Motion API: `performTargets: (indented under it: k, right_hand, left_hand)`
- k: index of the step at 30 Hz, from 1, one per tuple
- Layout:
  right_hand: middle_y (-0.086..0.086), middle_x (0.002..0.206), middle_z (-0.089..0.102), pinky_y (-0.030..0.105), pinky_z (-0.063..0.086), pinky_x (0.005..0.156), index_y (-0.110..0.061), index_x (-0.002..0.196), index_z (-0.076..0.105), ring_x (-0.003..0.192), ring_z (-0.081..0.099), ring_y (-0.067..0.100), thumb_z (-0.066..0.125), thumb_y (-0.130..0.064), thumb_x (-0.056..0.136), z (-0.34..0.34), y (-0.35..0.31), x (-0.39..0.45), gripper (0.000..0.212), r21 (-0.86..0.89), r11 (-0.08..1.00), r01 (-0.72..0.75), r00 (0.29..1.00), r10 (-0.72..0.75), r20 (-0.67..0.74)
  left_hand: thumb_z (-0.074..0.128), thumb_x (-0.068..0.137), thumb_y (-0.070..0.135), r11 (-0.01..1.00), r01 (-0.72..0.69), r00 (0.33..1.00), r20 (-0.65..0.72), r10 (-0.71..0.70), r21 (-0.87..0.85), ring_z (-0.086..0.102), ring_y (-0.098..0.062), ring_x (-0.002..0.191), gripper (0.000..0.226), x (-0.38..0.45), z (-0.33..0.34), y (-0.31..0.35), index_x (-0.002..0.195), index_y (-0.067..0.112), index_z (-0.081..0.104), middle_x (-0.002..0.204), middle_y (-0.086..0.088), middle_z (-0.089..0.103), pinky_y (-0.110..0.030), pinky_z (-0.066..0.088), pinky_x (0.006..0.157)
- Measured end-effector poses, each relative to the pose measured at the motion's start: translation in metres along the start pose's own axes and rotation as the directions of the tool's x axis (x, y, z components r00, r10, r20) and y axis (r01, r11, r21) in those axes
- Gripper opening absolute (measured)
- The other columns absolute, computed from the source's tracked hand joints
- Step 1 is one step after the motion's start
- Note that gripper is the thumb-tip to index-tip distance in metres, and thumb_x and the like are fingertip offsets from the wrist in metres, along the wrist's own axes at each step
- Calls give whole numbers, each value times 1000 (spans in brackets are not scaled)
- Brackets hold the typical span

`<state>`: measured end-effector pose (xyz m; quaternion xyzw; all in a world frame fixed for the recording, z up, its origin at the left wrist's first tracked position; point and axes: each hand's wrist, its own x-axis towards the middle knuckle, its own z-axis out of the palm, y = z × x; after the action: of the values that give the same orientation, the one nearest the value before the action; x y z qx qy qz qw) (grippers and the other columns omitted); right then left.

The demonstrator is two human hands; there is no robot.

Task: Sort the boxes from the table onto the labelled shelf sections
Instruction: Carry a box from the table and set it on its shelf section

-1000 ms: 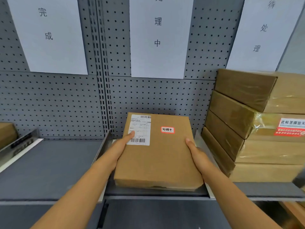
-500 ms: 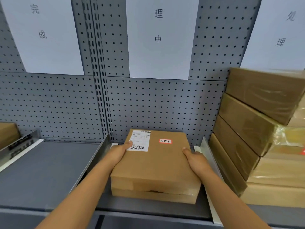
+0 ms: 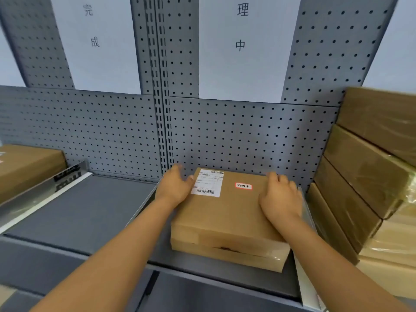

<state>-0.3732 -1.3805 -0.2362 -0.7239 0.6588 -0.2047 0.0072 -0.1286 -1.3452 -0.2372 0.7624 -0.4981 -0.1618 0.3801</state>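
Note:
A flat brown cardboard box [image 3: 227, 219] lies on the middle shelf section [image 3: 193, 264], under the paper sign [image 3: 242, 48] reading 理中. It carries a white shipping label and a small red-bordered sticker. My left hand [image 3: 174, 188] is at the box's far left corner, fingers spread and blurred. My right hand [image 3: 280, 197] rests on the box's right top edge with relaxed fingers.
A stack of several brown boxes [image 3: 369, 176] fills the right section behind a metal divider [image 3: 306, 244]. The left section [image 3: 74, 210] sits under a sign [image 3: 94, 43] reading 完成. Another brown box [image 3: 27, 165] lies at the far left. A grey pegboard [image 3: 247, 136] backs the shelf.
The box has slid deeper onto the middle shelf. Both hands have loosened from gripping its sides, and the fingers now spread over its top and corner.

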Motion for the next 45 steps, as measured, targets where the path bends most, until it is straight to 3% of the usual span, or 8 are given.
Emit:
performTargets:
  k: [2, 7, 11, 16, 27, 32, 38, 45]
  right_hand:
    - [8, 137, 52, 40, 38, 103, -18, 141, 45, 127, 44, 28, 47, -21, 98, -7, -25, 0, 43, 149, 979, 137, 990, -138, -3]
    - [6, 132, 57, 42, 43, 101, -16, 135, 54, 126, 48, 27, 54, -23, 98, 3, -135, -20, 37, 421, 790, 446, 868, -496, 10]
    - [6, 138, 53, 44, 41, 105, -17, 142, 46, 128, 47, 27, 51, -28, 101, 13, -226, -58, 42, 449, 650, 613, 713, -700, 40]
    - [6, 134, 53, 41, 43, 99, -18, 143, 43, 123, 47, 27, 50, -30, 101, 20, -358, -125, 44, 405, 467, 786, 511, -860, 0]
    - [6, 136, 52, 38, 43, 95, -18, 144, 41, 123, 48, 28, 50, -29, 99, 49, -643, -292, 48, 389, 190, 901, 220, -975, -33]
    - [8, 143, 48, 40, 40, 103, -16, 149, 37, 129, 45, 30, 50, -28, 99, 63, -754, -346, 53, 413, 92, 906, 116, -993, -34]
    - [7, 139, 51, 38, 41, 102, -16, 146, 41, 128, 46, 28, 52, -28, 98, 102, -889, -386, 50, 464, -14, 886, 12, -998, -54]
    - [6, 140, 51, 38, 41, 102, -17, 148, 39, 128, 46, 28, 50, -30, 100, 155, -1054, -406, 51, 525, -72, 848, -58, -997, -43]
  left_hand:
    - [55, 99, 32, 998, -22, 999, -35, 20, -57, 55, -25, 116, 51, -10, -21, 3, 144, 12, 41, 127, -11, 58, -31, 41, 90]
    - [53, 100, 32, 969, -109, 985, -105, 135, 220, 56, -23, 111, 42, -43, -110, -28, 139, 18, 46, 129, -7, 56, -39, 47, 93]
    - [54, 98, 32, 898, -11, 974, -196, 108, 441, 58, -28, 115, 41, -75, -194, -78, 136, 17, 48, 130, -9, 59, -42, 49, 93]
    - [49, 97, 34, 725, 229, 942, -336, 4, 650, 58, -34, 112, 43, -134, -316, -165, 137, 18, 45, 130, -10, 60, -41, 50, 89]
    - [43, 100, 33, 443, 551, 820, -557, -130, 708, 56, -28, 117, 41, -259, -547, -348, 140, 22, 46, 130, -5, 58, -36, 44, 92]
    - [44, 100, 34, 403, 644, 755, -627, -192, 651, 55, -27, 116, 42, -288, -626, -417, 139, 20, 47, 127, -5, 59, -37, 44, 93]
    - [46, 100, 34, 345, 738, 668, -704, -243, 581, 53, -26, 119, 44, -288, -709, -507, 141, 19, 44, 131, -5, 57, -38, 44, 97]
    - [48, 99, 35, 258, 807, 589, -757, -282, 532, 52, -25, 123, 46, -257, -822, -604, 142, 19, 44, 136, -4, 55, -38, 44, 98]
